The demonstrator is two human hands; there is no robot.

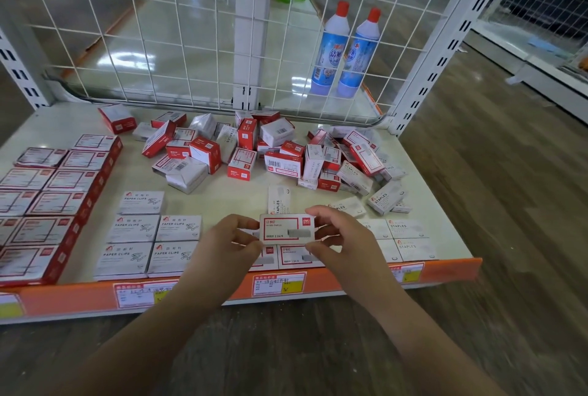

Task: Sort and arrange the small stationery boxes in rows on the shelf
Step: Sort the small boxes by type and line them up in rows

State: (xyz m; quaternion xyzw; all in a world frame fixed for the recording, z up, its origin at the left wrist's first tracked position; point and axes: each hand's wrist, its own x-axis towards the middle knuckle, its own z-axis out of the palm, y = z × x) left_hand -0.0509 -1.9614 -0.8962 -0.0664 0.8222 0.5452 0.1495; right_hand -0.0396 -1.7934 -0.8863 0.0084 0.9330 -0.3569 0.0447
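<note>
Both hands hold one red-and-white staple box (287, 227) just above the shelf (222, 201) near its front edge. My left hand (232, 241) pinches the box's left end and my right hand (337, 233) pinches its right end. Under the held box lie similar red-framed staple boxes (297, 256) in a front row. White paper clip boxes (149, 236) form rows to the left, red-edged boxes (47, 205) fill the far left, and white staples boxes (407, 238) lie at the right. A jumbled pile of mixed boxes (270, 150) covers the back of the shelf.
A white wire grid (191, 30) backs the shelf, with two blue-and-white bottles (343, 52) behind it. An orange price strip (280, 284) with labels runs along the front edge. Slotted white uprights (439, 55) stand at the corners. Wooden floor lies to the right.
</note>
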